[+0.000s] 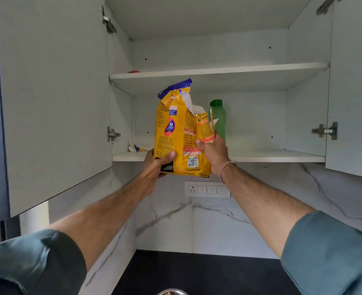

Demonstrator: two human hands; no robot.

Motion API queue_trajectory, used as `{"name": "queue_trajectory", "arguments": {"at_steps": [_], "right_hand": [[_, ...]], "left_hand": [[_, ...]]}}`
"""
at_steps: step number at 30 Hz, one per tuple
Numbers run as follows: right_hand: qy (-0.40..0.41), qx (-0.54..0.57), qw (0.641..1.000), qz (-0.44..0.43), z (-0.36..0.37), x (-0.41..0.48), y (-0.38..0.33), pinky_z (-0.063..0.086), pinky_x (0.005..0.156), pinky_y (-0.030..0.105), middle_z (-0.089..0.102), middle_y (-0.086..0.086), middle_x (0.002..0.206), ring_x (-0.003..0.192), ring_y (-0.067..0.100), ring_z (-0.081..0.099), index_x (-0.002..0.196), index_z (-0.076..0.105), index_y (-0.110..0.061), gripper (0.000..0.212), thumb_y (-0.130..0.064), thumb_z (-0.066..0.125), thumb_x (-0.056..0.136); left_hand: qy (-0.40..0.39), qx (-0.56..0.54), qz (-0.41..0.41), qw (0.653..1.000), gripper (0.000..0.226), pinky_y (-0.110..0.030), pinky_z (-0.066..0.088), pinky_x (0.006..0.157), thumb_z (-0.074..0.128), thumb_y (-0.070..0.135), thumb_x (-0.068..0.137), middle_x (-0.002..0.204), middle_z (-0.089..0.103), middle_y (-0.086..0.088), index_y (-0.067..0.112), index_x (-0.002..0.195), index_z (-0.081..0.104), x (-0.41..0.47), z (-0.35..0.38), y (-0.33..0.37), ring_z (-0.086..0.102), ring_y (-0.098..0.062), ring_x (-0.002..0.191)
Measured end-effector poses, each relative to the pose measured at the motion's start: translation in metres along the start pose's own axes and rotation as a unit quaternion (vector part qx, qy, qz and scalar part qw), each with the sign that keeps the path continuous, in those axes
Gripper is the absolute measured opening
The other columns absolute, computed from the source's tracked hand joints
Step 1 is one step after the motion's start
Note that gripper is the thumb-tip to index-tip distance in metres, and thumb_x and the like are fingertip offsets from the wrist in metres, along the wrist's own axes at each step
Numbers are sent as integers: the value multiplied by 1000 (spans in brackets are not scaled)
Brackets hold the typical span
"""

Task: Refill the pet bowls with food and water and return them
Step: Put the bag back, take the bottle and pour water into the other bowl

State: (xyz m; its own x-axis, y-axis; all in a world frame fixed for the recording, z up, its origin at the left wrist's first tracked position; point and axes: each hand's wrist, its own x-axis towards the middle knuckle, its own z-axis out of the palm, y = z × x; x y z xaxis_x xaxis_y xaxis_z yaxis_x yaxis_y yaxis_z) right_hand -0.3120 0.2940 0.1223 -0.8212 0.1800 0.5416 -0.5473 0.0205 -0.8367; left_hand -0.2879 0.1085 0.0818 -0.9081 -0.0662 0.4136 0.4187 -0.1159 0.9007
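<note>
While both arms reach up to the open cupboard, the yellow food bag (177, 133) sits in the middle of the frame. It is held in the air just in front of the lower shelf (271, 157), and its bottom hangs a little below the shelf edge. The left hand (157, 165) is curled around the bag's lower left corner, with the thumb on the front and the fingers behind. The right hand (213, 155) pinches the right side of the bag, where a flap is folded over. The top of the bag looks torn open, with white showing inside. I think this bag is soft and crinkly, not stiff, so it could bend or flop in the middle. The food inside would slide to the bottom and make that end the heavy one. The shiny skin may be a bit slippery too. A good way to hold it is one hand under the bottom and one hand up the side near the top, so the open mouth points up and nothing spills. A green bottle (219, 118) stands on the shelf just behind the bag, near the right hand, and could get bumped. At the very bottom edge of the frame, on the dark tabletop (207, 273), a tiny round rim (171, 292) peeks in. It may be a pet bowl, but too little shows to tell.
</note>
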Motion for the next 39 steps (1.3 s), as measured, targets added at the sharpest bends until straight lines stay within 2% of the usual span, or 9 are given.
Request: {"name": "queue_trajectory", "arguments": {"at_steps": [5, 11, 16, 20, 24, 29, 31, 34, 39], "right_hand": [[12, 9, 1000, -8, 1, 42, 5, 58, 95, 51, 74, 1, 113, 102, 25, 72, 117, 65, -21, 25, -16, 72, 94], [20, 1, 1000, -20, 15, 104, 24, 58, 94, 53, 75, 2, 113, 101, 25, 73, 113, 65, -25, 23, -17, 73, 94], [25, -18, 999, -38, 35, 159, 45, 57, 96, 53, 74, 4, 115, 104, 28, 72, 111, 64, -27, 23, -15, 73, 93], [38, -63, 996, -49, 47, 187, 71, 51, 87, 33, 70, 8, 118, 99, 21, 65, 126, 62, -14, 31, -15, 70, 96], [52, -79, 994, -61, 52, 209, 99, 50, 87, 32, 70, 8, 114, 99, 20, 62, 127, 61, -11, 32, -15, 70, 96], [101, -182, 976, -64, 66, 229, 114, 53, 89, 39, 71, 13, 112, 100, 31, 65, 120, 57, -11, 32, -23, 71, 95], [111, -217, 969, -38, 72, 227, 113, 53, 90, 42, 65, 17, 114, 106, 38, 64, 121, 52, -13, 37, -31, 70, 94], [72, -238, 969, -2, 75, 223, 105, 46, 102, 48, 55, 22, 130, 118, 42, 56, 134, 44, -10, 57, -43, 67, 94], [-8, -93, 992, 87, 76, 219, 85, 54, 95, 47, 58, 5, 130, 109, 27, 63, 137, 44, -15, 97, -77, 68, 67]], "left_hand": [[-16, 60, 28, 998, 119, -52, 50, 100, 92, 70, 36, 115, 76, 4, 19, 137, 54, 51, 1, 4, 74, -22, 103], [-42, 71, 54, 995, 57, -54, 47, 107, 86, 51, 64, 113, 76, 2, 27, 111, 65, 112, 10, 4, 69, -25, 112], [-48, 103, 54, 992, 105, -50, 49, 106, 90, 71, 43, 121, 74, 3, 26, 133, 61, 201, -5, -26, 68, -23, 115], [-62, 136, 3, 989, 82, -50, 48, 108, 88, 55, 58, 129, 68, 0, 29, 129, 58, 235, -5, -33, 62, -24, 121], [-61, 198, -24, 978, 64, -47, 46, 109, 79, 40, 81, 134, 65, -1, 22, 138, 54, 274, 1, -47, 58, -26, 126], [123, 355, -29, 926, 98, -48, 48, 105, 83, 50, 77, 149, 39, -16, 13, 150, 28, 296, 13, -65, 46, -35, 134], [145, 333, 2, 932, 74, -42, 53, 96, 84, 34, 80, 138, 49, -16, 15, 136, 39, 291, 25, -61, 54, -33, 123], [71, 259, -14, 963, 63, -43, 60, 86, 80, 21, 62, 118, 64, -11, 24, 114, 45, 272, 44, -56, 63, -27, 106], [-18, 253, -13, 967, 107, -35, 55, 85, 83, 11, 57, 125, 58, -5, 21, 144, 21, 261, 68, -60, 58, -20, 113]]}}
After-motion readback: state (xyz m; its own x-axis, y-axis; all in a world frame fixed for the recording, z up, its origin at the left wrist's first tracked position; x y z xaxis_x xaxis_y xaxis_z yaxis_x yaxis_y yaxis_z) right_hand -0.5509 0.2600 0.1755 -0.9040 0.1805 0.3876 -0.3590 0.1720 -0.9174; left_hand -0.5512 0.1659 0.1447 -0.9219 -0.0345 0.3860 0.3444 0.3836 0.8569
